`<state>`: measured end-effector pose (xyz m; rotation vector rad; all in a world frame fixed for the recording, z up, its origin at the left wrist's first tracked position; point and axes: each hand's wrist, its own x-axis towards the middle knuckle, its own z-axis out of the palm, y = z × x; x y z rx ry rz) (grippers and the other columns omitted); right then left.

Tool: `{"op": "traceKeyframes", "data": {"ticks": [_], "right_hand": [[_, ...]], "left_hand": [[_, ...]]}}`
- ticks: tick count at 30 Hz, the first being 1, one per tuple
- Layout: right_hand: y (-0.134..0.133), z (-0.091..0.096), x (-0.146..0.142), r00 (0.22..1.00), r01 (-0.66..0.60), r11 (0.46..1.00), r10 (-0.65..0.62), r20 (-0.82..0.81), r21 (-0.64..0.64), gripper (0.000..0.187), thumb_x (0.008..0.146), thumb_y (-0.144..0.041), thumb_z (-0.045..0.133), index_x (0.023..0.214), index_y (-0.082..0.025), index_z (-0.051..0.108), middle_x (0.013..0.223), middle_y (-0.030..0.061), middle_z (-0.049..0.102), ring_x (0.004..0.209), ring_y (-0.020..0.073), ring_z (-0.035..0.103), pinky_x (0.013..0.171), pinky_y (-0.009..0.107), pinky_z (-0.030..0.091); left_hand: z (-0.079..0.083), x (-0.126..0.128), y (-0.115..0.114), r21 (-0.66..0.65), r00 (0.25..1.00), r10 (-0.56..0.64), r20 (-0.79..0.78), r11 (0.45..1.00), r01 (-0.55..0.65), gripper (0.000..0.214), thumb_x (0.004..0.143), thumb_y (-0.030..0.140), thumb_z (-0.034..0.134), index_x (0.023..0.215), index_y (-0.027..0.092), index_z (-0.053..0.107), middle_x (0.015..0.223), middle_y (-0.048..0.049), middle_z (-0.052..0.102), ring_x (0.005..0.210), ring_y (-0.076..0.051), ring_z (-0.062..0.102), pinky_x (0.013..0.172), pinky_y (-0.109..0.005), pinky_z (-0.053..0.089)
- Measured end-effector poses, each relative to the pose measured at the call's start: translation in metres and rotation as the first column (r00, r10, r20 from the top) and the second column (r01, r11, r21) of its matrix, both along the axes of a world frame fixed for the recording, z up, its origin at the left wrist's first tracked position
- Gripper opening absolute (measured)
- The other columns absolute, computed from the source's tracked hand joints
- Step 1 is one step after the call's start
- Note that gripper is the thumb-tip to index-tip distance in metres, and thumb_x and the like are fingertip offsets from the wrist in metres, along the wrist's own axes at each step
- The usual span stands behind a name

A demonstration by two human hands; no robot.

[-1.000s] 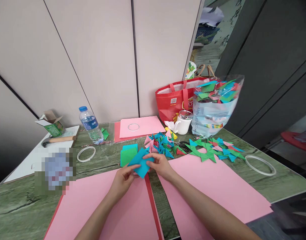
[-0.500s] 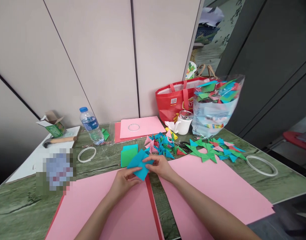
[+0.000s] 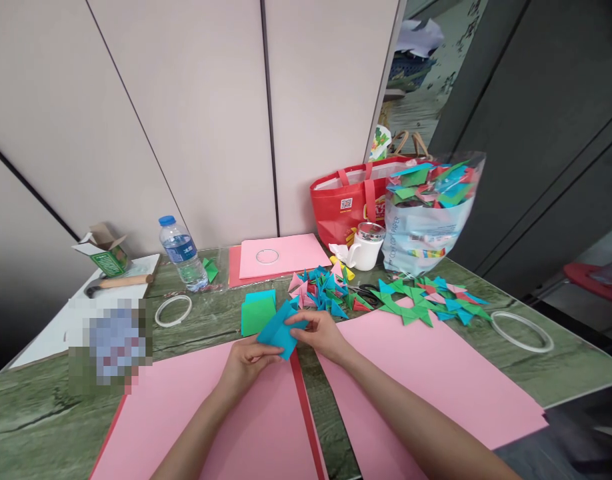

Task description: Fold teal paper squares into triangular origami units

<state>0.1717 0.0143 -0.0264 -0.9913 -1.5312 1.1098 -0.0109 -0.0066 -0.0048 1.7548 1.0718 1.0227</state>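
Note:
A blue sheet of origami paper (image 3: 277, 331), partly folded, is held between my two hands above the table's middle. My left hand (image 3: 246, 365) pinches its lower left part with thumb and fingers. On the opposite side, my right hand (image 3: 319, 335) grips the right edge, thumb below and fingers on top. Just behind the paper lies a small stack of green and blue paper squares (image 3: 257, 313). Folded paper pieces in several colours (image 3: 319, 290) are heaped beyond my right hand. Large pink sheets (image 3: 211, 413) lie under my forearms.
Folded paper stars (image 3: 411, 303) lie to the right, with a white ring (image 3: 522, 331) beyond. Along the back stand a water bottle (image 3: 181, 257), a red bag (image 3: 336, 207), a white mug (image 3: 369, 250) and a plastic bag of paper scraps (image 3: 429, 223). A hammer (image 3: 119, 285) rests left.
The blue paper has turned narrower between my hands, its left part folding over toward the middle. My left fingers have shifted slightly along it; my right hand stays nearly in place.

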Motion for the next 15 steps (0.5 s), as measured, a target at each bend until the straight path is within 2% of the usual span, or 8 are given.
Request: {"op": "traceKeyframes", "data": {"ticks": [2, 4, 7, 10, 15], "right_hand": [[-0.001, 0.002, 0.000, 1.000, -0.003, 1.000, 0.003, 0.000, 0.004, 0.017, 0.064, -0.020, 0.062, 0.081, -0.018, 0.067, 0.080, 0.0026, 0.062, 0.067, 0.0138, 0.056, 0.053, 0.022, 0.044], [-0.003, 0.005, 0.000, 1.000, -0.020, 1.000, 0.020, -0.014, 0.004, 0.018, 0.064, -0.021, 0.062, 0.082, -0.018, 0.066, 0.080, 0.0024, 0.061, 0.067, 0.0131, 0.055, 0.053, 0.022, 0.043], [-0.008, 0.011, -0.003, 0.995, -0.071, 0.997, 0.071, -0.064, -0.009, 0.022, 0.064, -0.025, 0.064, 0.085, -0.019, 0.065, 0.083, 0.0026, 0.058, 0.070, 0.0133, 0.055, 0.055, 0.022, 0.044], [-0.012, 0.010, -0.007, 0.994, -0.068, 0.997, 0.064, -0.094, -0.048, 0.033, 0.055, -0.029, 0.071, 0.085, -0.019, 0.063, 0.084, 0.0021, 0.058, 0.063, 0.0115, 0.054, 0.051, 0.021, 0.043], [-0.011, 0.000, -0.012, 0.994, 0.103, 0.993, -0.105, -0.027, -0.059, 0.031, 0.053, -0.032, 0.073, 0.079, -0.018, 0.061, 0.074, 0.0002, 0.059, 0.048, 0.0073, 0.045, 0.043, 0.019, 0.037]], "left_hand": [[0.001, 0.000, 0.000, 0.015, 0.999, 0.041, -0.019, 0.999, -0.041, 0.006, 0.058, 0.024, 0.068, 0.062, 0.027, 0.073, 0.062, -0.0033, 0.070, 0.058, -0.021, 0.061, 0.059, -0.030, 0.049], [0.001, 0.000, -0.001, 0.011, 0.990, 0.135, -0.028, 0.991, -0.135, 0.006, 0.059, 0.026, 0.068, 0.062, 0.025, 0.073, 0.062, -0.0028, 0.069, 0.058, -0.020, 0.060, 0.058, -0.028, 0.048], [0.001, 0.000, -0.002, -0.092, 0.971, 0.239, 0.016, 0.967, -0.236, 0.021, 0.059, 0.029, 0.068, 0.078, 0.021, 0.072, 0.063, -0.0016, 0.068, 0.055, -0.017, 0.058, 0.052, -0.024, 0.046], [0.000, 0.003, -0.004, -0.196, 0.965, 0.232, 0.119, 0.959, -0.206, 0.044, 0.060, 0.028, 0.069, 0.102, 0.018, 0.063, 0.059, 0.0008, 0.065, 0.054, -0.014, 0.056, 0.052, -0.023, 0.046], [0.005, 0.009, -0.008, -0.260, 0.926, 0.223, 0.304, 0.955, -0.144, 0.077, 0.062, 0.023, 0.068, 0.130, 0.021, 0.032, 0.072, 0.0024, 0.064, 0.066, -0.012, 0.060, 0.066, -0.024, 0.048]]}}
